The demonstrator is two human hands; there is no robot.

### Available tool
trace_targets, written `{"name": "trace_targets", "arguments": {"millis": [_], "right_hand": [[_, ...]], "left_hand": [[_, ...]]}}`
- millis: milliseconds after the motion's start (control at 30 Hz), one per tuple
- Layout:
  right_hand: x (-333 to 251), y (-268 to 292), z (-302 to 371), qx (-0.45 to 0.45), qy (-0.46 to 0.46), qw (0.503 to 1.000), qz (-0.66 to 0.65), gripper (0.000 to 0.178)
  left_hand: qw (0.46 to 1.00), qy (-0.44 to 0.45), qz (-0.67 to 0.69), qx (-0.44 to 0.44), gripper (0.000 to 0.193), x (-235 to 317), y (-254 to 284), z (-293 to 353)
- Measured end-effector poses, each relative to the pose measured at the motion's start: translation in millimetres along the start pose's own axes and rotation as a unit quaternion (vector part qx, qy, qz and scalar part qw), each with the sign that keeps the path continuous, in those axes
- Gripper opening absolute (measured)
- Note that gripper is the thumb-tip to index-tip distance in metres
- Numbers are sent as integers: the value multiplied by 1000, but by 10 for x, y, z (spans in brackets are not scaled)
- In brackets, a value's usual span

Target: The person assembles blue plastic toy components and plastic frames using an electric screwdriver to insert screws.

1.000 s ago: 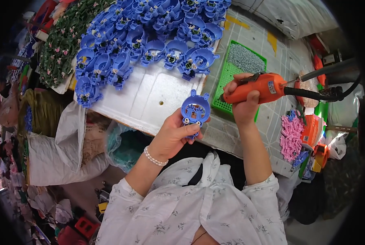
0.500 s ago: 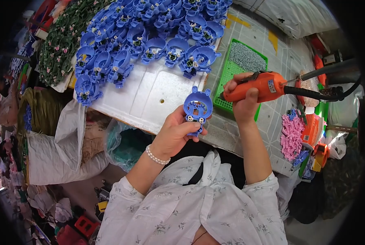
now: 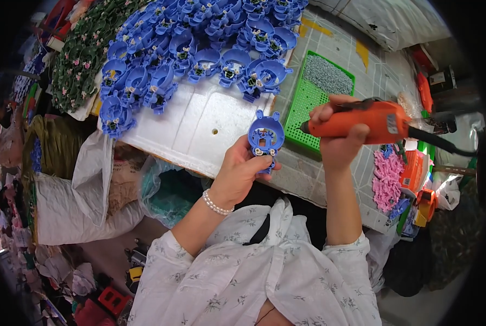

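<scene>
My left hand (image 3: 242,169) pinches the lower end of a blue plastic figure part (image 3: 266,131), whose round, eared frame stands up above the thumb. Small pale pieces show on the part by my thumb. In my right hand (image 3: 338,138) is an orange electric screwdriver (image 3: 365,123), held level with its dark tip pointing left and its cable running off to the right. The tip is apart from the blue part, over the edge of a green perforated tray (image 3: 301,111). Small grey screws (image 3: 328,75) fill the tray's far end.
Many similar blue parts (image 3: 180,46) are heaped on a white board (image 3: 191,122) at the far left. Dark green parts (image 3: 88,65) lie beyond them. Pink pieces (image 3: 387,182) and an orange box (image 3: 413,169) sit at the right. Below the table edge is a clear bag (image 3: 169,193).
The screwdriver has moved slightly right and nearer to me, its body now tilted down toward the cable. My left hand has shifted a little right and farther away with the blue part.
</scene>
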State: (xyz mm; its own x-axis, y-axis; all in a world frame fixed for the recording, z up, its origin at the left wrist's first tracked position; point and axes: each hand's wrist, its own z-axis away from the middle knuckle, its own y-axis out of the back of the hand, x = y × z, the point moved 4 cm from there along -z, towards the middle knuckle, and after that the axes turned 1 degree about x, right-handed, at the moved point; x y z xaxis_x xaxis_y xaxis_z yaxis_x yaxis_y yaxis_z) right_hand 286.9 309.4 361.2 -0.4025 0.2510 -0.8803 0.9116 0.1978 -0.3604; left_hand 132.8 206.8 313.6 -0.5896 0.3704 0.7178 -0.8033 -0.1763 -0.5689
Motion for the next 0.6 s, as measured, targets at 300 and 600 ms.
{"name": "trace_targets", "arguments": {"millis": [300,600], "right_hand": [[-614,-276,282,-138,58,980,-128,90],[-523,-310,398,-160,41,973,-161,89]], "left_hand": [[999,-8,31,3,37,-40,-146,-1],[1000,-19,25,4,34,-79,-191,9]]}}
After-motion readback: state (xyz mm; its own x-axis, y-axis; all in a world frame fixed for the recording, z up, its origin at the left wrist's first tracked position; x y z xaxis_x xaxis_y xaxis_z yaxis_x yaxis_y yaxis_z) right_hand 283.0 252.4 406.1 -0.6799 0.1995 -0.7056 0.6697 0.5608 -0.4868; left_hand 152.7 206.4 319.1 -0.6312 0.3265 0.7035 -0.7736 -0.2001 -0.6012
